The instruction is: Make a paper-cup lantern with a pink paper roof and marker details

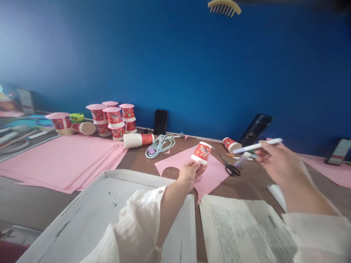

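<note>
My left hand (190, 173) pinches a red patterned paper cup (202, 152) by its white rim, holding it above a cut sheet of pink paper (216, 173). To the right, my right hand (282, 162) is closed around a white marker (257, 145), whose pale purple end points left toward the cup. Under and left of the marker, a pair of black-handled scissors (232, 169) lies partly on the pink sheet. Beside the scissors is a glue stick (242, 159). Another red paper cup (231, 145) lies on its side behind them.
Pink-topped cup stacks (114, 118) stand at the back left, near a row of nested cups (135, 140) and a coiled cable (159, 146). A phone (160, 122) and a dark flask (256, 129) lean on the blue wall. Pink sheets (55, 160), a white tray (131, 176) and printed paper (241, 230) lie nearer.
</note>
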Demonstrator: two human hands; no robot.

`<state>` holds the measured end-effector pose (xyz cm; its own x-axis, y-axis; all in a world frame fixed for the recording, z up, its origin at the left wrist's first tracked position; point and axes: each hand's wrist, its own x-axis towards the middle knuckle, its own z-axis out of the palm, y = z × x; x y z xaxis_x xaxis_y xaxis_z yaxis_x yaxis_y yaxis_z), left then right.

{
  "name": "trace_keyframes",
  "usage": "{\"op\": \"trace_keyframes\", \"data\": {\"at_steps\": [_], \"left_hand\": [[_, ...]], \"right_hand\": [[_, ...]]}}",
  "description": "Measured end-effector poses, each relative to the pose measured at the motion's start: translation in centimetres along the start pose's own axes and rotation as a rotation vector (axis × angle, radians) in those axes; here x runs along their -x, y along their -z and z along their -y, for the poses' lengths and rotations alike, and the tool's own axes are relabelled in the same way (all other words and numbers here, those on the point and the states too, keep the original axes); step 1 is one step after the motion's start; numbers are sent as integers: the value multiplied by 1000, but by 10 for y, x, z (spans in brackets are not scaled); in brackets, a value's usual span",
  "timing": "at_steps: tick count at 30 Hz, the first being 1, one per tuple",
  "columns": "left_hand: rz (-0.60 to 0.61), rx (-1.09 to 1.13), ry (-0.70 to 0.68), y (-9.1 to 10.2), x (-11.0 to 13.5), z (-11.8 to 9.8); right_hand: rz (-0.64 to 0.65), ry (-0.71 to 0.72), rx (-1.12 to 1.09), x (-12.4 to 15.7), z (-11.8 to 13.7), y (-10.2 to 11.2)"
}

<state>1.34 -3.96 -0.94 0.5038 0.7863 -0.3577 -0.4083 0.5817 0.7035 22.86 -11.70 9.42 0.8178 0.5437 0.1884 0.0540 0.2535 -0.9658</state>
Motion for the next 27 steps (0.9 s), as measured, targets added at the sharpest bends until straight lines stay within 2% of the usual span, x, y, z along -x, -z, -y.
{"op": "trace_keyframes", "data": {"at_steps": [4,9,14,20,23,27], "left_hand": [[-63,44,-34,-2,-3,0],[-165,180,-59,-8,-9,-1],[-193,123,39,-10,-7,-4],[-218,90,155,-16,1,-12],[-154,51,237,-13,4,-14],[76,-48,347,-7,13,-18]], "right_hand": [[188,-57,-149,21,-29,-46],[250,-59,-271,38,-64,-78],[278,-37,-248,53,-86,-81],[287,-49,-203,55,-90,-72],[280,-33,-202,53,-89,-69],[259,-26,-223,53,-87,-67]]}}
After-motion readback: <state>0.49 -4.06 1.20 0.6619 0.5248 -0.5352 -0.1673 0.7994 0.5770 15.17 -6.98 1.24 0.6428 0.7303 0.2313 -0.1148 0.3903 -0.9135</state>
